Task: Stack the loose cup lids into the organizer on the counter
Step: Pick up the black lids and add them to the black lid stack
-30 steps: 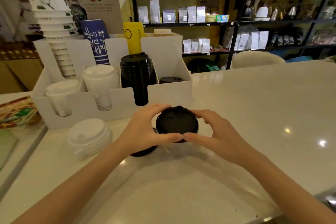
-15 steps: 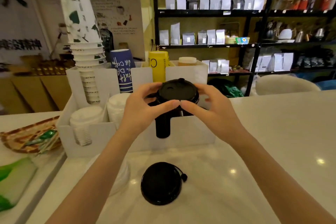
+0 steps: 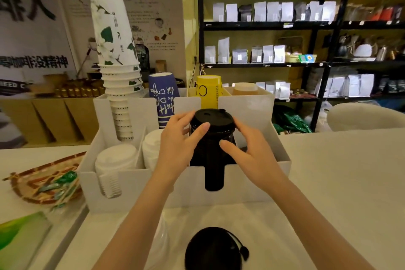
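Note:
A white organizer [image 3: 252, 184] stands on the counter with a tall stack of black lids [image 3: 214, 173] in its third front slot. The top black lid [image 3: 211, 117] sits on that stack. My left hand [image 3: 179, 144] grips its left edge, thumb in front and fingers behind. My right hand [image 3: 252, 149] cups the right side, thumb against the stack just under the lid. Another loose black lid [image 3: 212, 250] lies on the counter near me. Loose white lids [image 3: 162, 239] lie partly hidden under my left forearm. Stacks of white lids [image 3: 116, 158] fill the left slots.
Stacked paper cups [image 3: 114, 50], a blue cup [image 3: 163, 94] and a yellow cup [image 3: 208, 91] stand in the organizer's back row. A woven tray [image 3: 32, 182] with packets lies at the left. Black shelves [image 3: 317, 26] and a pale chair [image 3: 361, 116] are behind the counter.
Both hands lifted a black lid off the counter and carried it away from me onto the black stack in the organizer. One black lid stayed on the counter.

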